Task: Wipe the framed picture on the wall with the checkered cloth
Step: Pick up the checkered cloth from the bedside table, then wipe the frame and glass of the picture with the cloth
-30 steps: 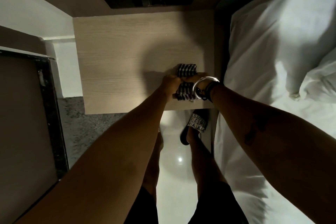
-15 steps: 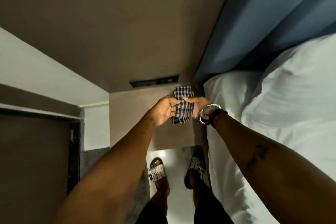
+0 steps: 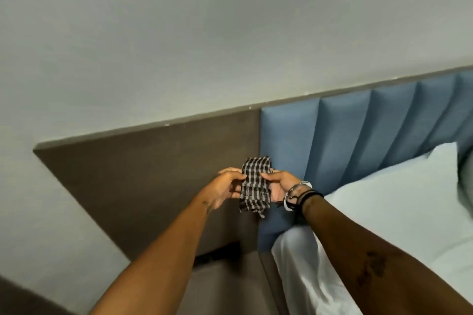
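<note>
- Head view: the cloth (image 3: 254, 185), folded and checkered black and white, sits just below the frame's centre, held up in the air between both hands.
- The left hand (image 3: 225, 188) pinches the cloth's left edge with its fingers; the right hand (image 3: 279, 186) grips the right edge, thumb on top.
- Bracelets (image 3: 297, 193), silver and dark, circle the right wrist.
- No framed picture shows anywhere in the frame.
- Behind the hands stands a brown panel (image 3: 153, 174), filling the middle left; nothing lies between it and the cloth.
- To its right, a blue padded headboard (image 3: 358, 130) with upright ribs runs to the right edge.
- A white pillow (image 3: 396, 199) and a sheet (image 3: 302, 271) on the bed fill the lower right, beneath the right forearm.
- A pale grey wall (image 3: 204, 33) takes the whole upper half, bare and plain.
- A dim bench (image 3: 222, 289) edge shows low in the centre, between the forearms.
</note>
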`<state>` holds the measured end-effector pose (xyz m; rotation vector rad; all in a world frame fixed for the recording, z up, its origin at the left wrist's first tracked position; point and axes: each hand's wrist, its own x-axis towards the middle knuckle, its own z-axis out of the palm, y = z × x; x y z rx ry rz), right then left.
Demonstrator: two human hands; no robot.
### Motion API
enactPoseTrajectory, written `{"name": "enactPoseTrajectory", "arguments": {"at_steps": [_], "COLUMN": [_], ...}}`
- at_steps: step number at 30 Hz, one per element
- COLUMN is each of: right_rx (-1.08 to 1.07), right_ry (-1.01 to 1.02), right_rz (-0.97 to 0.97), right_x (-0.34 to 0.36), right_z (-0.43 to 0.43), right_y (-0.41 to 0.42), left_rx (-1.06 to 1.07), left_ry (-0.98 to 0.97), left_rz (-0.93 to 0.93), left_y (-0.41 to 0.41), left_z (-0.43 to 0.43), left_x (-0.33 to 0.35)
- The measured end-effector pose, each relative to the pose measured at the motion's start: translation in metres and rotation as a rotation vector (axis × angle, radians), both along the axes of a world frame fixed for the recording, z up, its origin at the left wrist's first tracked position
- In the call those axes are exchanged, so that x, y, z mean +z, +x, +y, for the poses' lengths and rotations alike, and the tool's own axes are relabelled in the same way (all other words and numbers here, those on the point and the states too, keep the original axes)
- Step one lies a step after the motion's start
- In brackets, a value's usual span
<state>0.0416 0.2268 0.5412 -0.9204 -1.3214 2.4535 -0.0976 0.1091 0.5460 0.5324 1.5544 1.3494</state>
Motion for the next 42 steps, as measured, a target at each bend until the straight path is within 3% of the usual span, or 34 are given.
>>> {"name": "enactPoseTrajectory", "arguments": {"at_steps": [9,15,20,24,28,30,34,38,42], "right_rx": [-0.349,-0.606,-0.772,-0.941,-1.057,-1.086,-1.069,-0.986,-0.933], "right_ry": [-0.028,0.033,0.038,0.257,0.524,0.637,0.896,1.307,1.340], "right_rz": [0.264,0.423,0.550,0.584,0.627,0.575,0.471,0.267,0.054], "right_x": [0.117,0.203,0.287,0.371,0.453,0.486,0.536,0.570,0.599], "right_z": [0.030,0.052,0.080,0.122,0.163,0.182,0.209,0.221,0.223], "right_y": [0.059,0.077,0.069,0.062,0.047,0.039,0.017,-0.010,-0.023], "left_rx": [-0.281,-0.303,-0.297,-0.273,-0.127,-0.036,0.116,0.223,0.257], "left_ry": [0.113,0.234,0.319,0.456,0.606,0.583,0.351,0.311,0.216], "left_rz": [0.187,0.338,0.619,0.840,1.315,1.609,2.198,2.304,2.389], "left_y": [0.013,0.013,0.021,0.038,0.050,0.055,0.065,0.081,0.092], "left_z": [0.038,0.063,0.082,0.116,0.162,0.186,0.233,0.265,0.286], "left_x": [0.115,0.204,0.282,0.363,0.446,0.488,0.575,0.639,0.676]}}
